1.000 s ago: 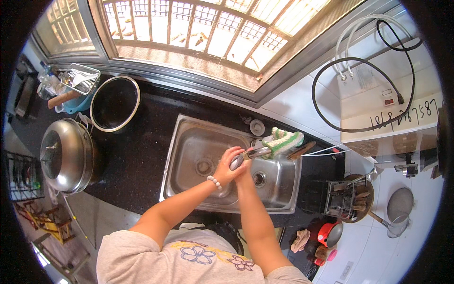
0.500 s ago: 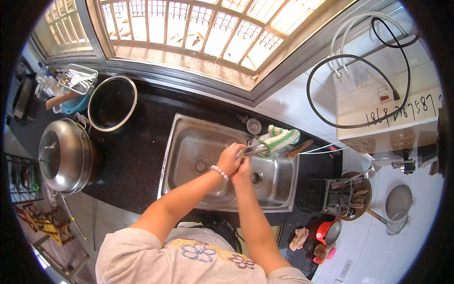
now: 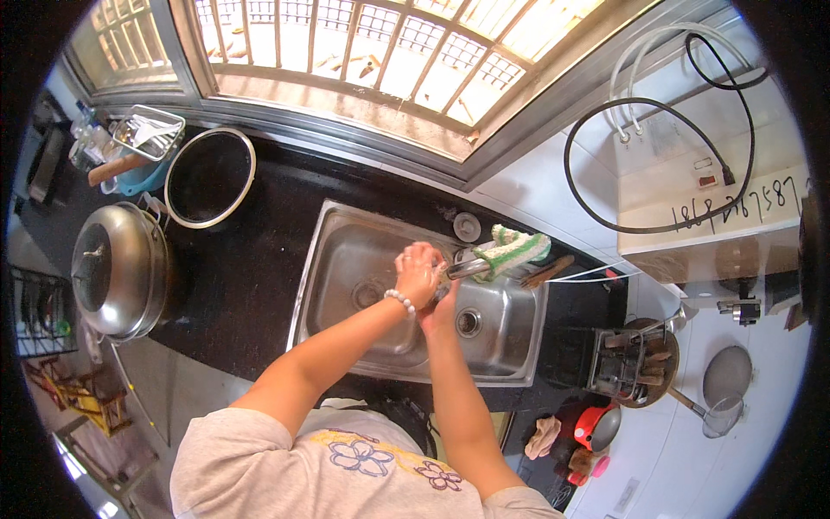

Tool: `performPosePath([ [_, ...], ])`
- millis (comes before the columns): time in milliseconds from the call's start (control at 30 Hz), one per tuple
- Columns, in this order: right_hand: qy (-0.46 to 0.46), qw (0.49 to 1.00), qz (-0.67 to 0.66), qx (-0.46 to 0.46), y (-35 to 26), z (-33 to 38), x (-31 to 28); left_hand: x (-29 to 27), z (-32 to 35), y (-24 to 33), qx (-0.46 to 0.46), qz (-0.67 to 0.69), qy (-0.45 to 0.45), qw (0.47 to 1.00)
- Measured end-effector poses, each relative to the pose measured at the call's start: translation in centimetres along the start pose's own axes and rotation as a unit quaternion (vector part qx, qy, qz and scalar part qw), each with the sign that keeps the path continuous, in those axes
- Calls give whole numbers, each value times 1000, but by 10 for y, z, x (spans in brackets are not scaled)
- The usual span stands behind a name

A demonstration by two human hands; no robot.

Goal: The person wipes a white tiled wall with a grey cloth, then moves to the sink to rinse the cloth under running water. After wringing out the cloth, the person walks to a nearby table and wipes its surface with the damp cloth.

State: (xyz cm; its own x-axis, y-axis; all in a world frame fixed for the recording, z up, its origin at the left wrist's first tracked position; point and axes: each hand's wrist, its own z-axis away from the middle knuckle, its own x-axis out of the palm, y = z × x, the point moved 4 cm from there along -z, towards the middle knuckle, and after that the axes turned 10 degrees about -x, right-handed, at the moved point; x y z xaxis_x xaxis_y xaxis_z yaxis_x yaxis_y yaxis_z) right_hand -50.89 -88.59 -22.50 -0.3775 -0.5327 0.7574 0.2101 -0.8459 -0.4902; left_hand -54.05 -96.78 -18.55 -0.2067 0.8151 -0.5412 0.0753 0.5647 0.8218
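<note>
My left hand point(image 3: 418, 275), with a white bead bracelet point(image 3: 400, 300) at the wrist, is over the divider of a steel double sink point(image 3: 333, 298). Its fingers are stretched forward and slightly bent, and nothing shows in them. My right hand point(image 3: 440, 311) is close against it, palm side toward the left hand. Its fingers are partly hidden by the left hand and the tap. Just above both hands is the end of a metal tap point(image 3: 468, 268). A small dark patch shows between the palms; I cannot make out what it is.
A green-and-white cloth point(image 3: 519, 251) is draped behind the tap, beside a small round dish point(image 3: 467, 227). On the black counter at left are a lidded steel wok point(image 3: 117, 268) and a round rimmed lid point(image 3: 210, 178). A knife rack point(image 3: 618, 359) stands at right.
My left hand has lifted slightly away from the right, its fingers now straighter and more visible. Before, the hands were pressed closer under the tap. The view has shifted a little.
</note>
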Motion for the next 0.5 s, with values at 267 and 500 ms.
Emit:
performPosePath([
  [267, -77, 958, 240, -137, -3, 5, 40, 32, 3, -66, -343, 309, -24, 887],
  [500, -47, 916, 364, -163, -11, -3, 23, 55, 28, -63, -356, 453, -95, 812],
])
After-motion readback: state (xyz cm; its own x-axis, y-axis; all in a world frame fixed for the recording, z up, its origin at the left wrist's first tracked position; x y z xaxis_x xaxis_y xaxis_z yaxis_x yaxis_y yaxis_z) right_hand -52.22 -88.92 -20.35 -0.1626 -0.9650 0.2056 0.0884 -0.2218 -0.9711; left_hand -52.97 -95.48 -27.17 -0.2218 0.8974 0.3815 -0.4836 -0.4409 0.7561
